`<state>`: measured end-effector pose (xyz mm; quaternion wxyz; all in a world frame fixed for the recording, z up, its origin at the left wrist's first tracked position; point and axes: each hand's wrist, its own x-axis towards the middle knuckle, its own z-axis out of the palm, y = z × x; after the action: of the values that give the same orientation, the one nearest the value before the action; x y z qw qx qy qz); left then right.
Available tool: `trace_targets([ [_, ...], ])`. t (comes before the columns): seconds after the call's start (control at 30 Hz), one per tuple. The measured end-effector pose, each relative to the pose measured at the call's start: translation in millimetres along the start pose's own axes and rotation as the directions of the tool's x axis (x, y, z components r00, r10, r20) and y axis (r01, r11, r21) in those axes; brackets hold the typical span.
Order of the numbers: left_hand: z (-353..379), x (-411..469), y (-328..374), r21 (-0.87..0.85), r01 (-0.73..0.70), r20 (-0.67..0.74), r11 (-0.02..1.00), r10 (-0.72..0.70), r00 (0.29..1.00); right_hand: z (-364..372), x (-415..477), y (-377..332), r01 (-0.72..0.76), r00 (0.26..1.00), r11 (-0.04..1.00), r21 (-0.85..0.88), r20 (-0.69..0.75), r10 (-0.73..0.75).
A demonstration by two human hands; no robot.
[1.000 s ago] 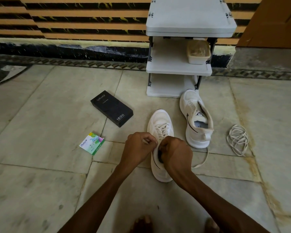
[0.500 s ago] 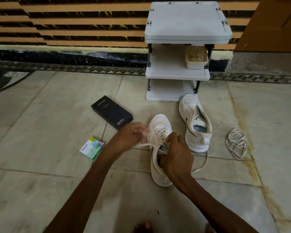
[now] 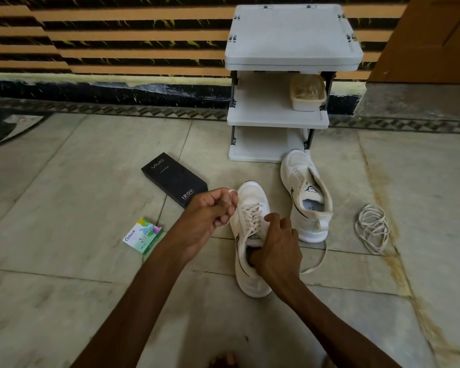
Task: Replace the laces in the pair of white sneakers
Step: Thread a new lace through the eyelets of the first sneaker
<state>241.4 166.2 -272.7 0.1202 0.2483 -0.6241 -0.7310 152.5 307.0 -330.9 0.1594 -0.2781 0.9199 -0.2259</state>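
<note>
A white sneaker stands on the floor in front of me, toe pointing away, with a cream lace threaded through its eyelets. My left hand is curled beside the shoe's left side and pinches one end of that lace. My right hand grips the shoe's collar at the tongue, with the thumb inside the opening. The lace's other end trails on the floor to the right. The second white sneaker stands behind and to the right, without a lace.
A loose coil of cream lace lies on the tiles at the right. A black phone box and a small colourful packet lie to the left. A grey shelf rack with a tub stands against the wall.
My left hand has drawn the lace end out to the left and up, away from the shoe. My right hand has shifted from the eyelets to the shoe's collar.
</note>
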Motion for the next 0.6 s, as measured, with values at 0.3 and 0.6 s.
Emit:
trace_targets([
  [0.3,5.2,-5.8,-1.1,0.690,0.232,-0.330,0.686,0.013,0.944,-32.4,4.8,25.3,-0.133,0.952,0.987,0.087,0.288,0.103],
  [0.6,24.4,-13.7,37.7,0.481,-0.129,-0.202,0.867,0.253,0.946,-117.3,14.0,11.8,-0.016,0.939,0.841,0.541,0.296,-0.173],
])
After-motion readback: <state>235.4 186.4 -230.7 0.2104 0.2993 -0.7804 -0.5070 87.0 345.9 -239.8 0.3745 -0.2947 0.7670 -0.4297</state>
